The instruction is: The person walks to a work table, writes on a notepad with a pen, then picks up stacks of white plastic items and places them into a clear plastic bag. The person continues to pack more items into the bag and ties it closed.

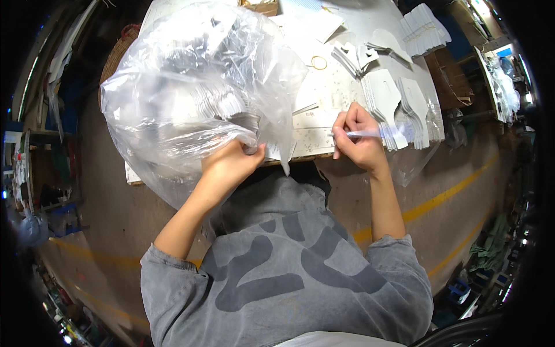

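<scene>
Grey sweatshirt [289,272]: lying nearest the lens, sleeves pushed up, both forearms reaching up from it toward the tabletop [324,92].

Left hand [231,165]: closing tight on the gathered neck of the clear plastic bag [191,87], just at the near edge of the tabletop; fingers curled shut around the bunched film.

Right hand [355,139]: pinching a thin white strip [370,134], fingers folded together on it, sitting to the right of the bag's neck and a little over the tabletop's near edge. The two hands are well apart.

Clear plastic bag: ballooning up and left from the left hand, covering the left part of the tabletop; pale flat pieces are showing faintly through the film, too blurred to tell their shape.

White cut pieces [399,110]: standing in fanned stacks just beyond the right hand, on the right side of the tabletop.

Rubber band [318,62]: lying loose farther back on the tabletop, beyond the bag's right flank.

Bundled stack [425,29]: sitting at the far right corner of the tabletop.

Doing it well, as I judge it: keeping the left grip low and firm on the neck so the film is not slipping, and holding the strip taut in the right fingers, close to the neck, seems the careful way.
</scene>
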{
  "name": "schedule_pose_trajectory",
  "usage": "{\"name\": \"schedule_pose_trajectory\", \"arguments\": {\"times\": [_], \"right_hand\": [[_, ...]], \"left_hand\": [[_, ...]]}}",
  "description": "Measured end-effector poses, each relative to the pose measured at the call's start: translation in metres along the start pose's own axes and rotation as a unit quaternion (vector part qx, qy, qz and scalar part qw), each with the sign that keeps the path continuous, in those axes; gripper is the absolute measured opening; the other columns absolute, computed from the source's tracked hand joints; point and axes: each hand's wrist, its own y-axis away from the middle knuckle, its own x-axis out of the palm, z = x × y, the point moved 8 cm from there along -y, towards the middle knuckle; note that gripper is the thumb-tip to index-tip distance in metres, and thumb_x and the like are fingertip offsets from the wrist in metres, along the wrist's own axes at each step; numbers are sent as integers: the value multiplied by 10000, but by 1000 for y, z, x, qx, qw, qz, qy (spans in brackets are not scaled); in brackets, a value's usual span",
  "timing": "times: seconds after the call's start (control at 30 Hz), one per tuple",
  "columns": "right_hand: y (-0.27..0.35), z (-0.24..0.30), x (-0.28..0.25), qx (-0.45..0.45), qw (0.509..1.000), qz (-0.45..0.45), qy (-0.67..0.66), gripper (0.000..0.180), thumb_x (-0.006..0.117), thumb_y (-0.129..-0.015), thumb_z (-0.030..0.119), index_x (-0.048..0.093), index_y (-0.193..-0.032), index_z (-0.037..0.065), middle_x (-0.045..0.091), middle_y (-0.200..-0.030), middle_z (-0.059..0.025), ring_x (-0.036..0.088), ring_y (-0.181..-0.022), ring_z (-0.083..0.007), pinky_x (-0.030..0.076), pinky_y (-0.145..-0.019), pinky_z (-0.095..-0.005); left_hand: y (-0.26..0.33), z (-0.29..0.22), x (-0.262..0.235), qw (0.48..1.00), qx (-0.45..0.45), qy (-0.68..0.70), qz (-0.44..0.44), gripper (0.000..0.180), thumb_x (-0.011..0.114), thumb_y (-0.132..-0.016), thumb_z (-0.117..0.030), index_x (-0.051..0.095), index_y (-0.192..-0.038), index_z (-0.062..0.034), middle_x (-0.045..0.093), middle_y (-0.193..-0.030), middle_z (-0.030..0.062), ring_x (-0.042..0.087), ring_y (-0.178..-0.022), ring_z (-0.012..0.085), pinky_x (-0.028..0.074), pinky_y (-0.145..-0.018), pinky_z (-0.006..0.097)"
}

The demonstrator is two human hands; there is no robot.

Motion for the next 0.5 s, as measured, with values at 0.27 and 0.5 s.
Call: {"name": "schedule_pose_trajectory", "arguments": {"times": [0.27,0.5], "right_hand": [[-16,-24,74,-81,968,128,200,163,724,-920,113,610,-868,8,623,-713,-123,582,-600,-221,474,-587,-359],[-24,-49,73,-82,982,22,171,408,489,-1112,223,614,-824,-38,587,-633,-189,565,-538,-290,462,-561,-389]], "left_hand": [[3,-15,-2,997,14,-79,-10,488,684,-882,-550,794,-964,-81,764,-899,170,736,-882,373,559,-789,435],[1,-13,1,997,21,-68,-2,489,655,-907,-541,782,-949,-70,757,-882,178,733,-881,370,555,-777,426]]}}
